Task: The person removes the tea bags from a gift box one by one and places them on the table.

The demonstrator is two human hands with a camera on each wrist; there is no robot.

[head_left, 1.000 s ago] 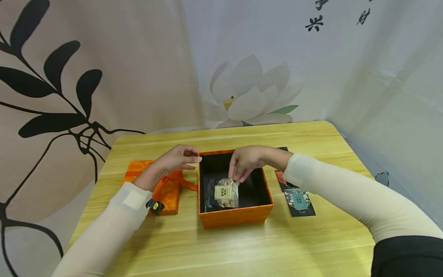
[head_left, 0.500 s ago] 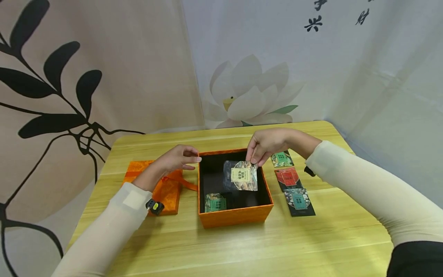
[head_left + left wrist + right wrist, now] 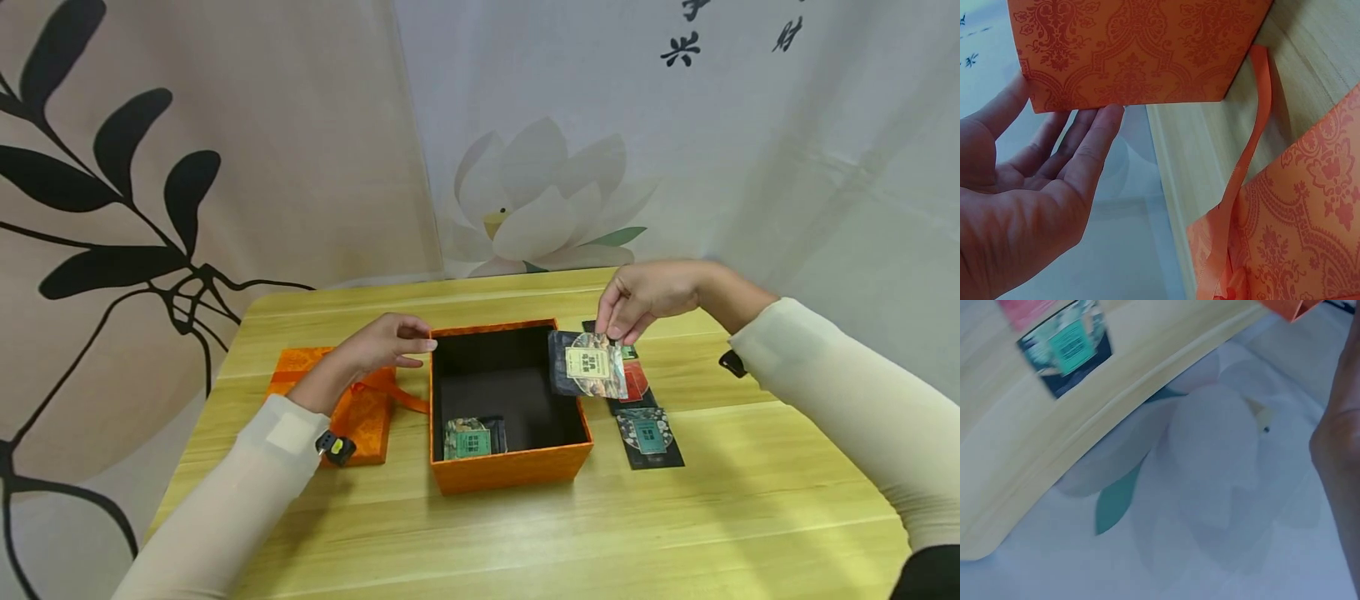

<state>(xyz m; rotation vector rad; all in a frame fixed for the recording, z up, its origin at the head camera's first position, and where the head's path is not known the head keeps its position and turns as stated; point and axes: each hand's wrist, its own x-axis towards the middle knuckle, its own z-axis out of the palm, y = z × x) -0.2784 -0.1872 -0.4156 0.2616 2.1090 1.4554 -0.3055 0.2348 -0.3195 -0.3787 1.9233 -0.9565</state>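
Observation:
My right hand (image 3: 651,296) pinches the top edge of a flat dark tea sachet (image 3: 588,364) with a pale yellow label. The sachet hangs over the right rim of an orange box (image 3: 510,477) with a black inside. At the box's far left corner, the fingertips of my left hand (image 3: 390,340) touch the rim, fingers loosely extended. The left wrist view shows these fingers against the patterned box wall (image 3: 1135,56). Inside the box, a green-labelled sachet (image 3: 472,442) lies at the near left. The right wrist view shows only the edge of my right hand (image 3: 1341,434).
Right of the box, a column of sachets lies on the wooden table (image 3: 720,467): green (image 3: 628,352) partly covered, red (image 3: 637,382), teal (image 3: 649,437). An orange patterned lid (image 3: 367,433) with a ribbon (image 3: 405,398) lies to the left. A printed curtain (image 3: 315,167) hangs behind.
My right hand has lifted the yellow-labelled sachet out of the box and carried it right, past the rim. The green-labelled sachet inside has come into sight. My left hand has stayed put.

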